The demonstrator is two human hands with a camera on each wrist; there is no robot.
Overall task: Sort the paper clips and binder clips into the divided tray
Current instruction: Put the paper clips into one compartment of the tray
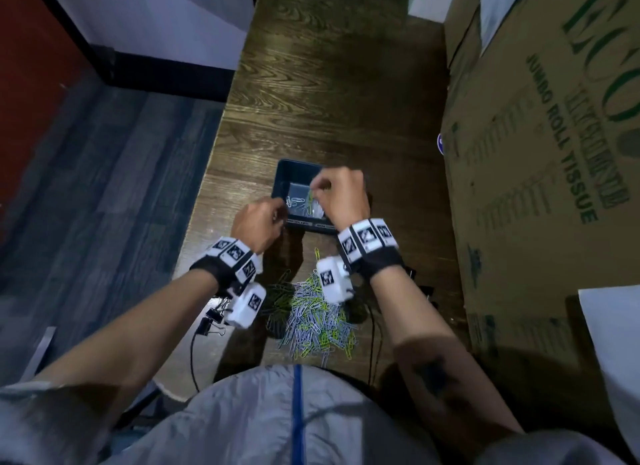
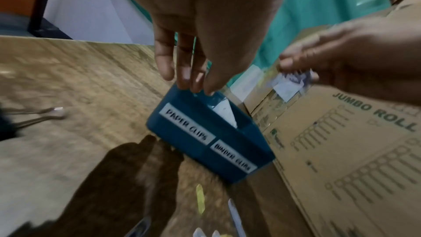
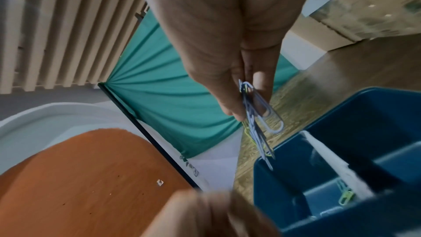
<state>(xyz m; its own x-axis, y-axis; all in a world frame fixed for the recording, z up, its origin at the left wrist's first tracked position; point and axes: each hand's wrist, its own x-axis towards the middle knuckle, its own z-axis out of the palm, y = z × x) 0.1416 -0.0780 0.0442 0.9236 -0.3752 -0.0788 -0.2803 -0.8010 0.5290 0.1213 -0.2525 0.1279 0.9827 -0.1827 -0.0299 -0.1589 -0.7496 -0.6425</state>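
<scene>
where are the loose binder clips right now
In the head view the black binder clips lie on the wooden table by the left wrist, left of the paper clip pile, outside the blue tray.

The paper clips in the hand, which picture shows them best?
The right wrist view: the bunch of paper clips hangs sharp and close from the right hand, above the blue tray. The left wrist view shows only a pale blur at that hand. In the head view they are a tiny glint, mostly hidden.
</scene>
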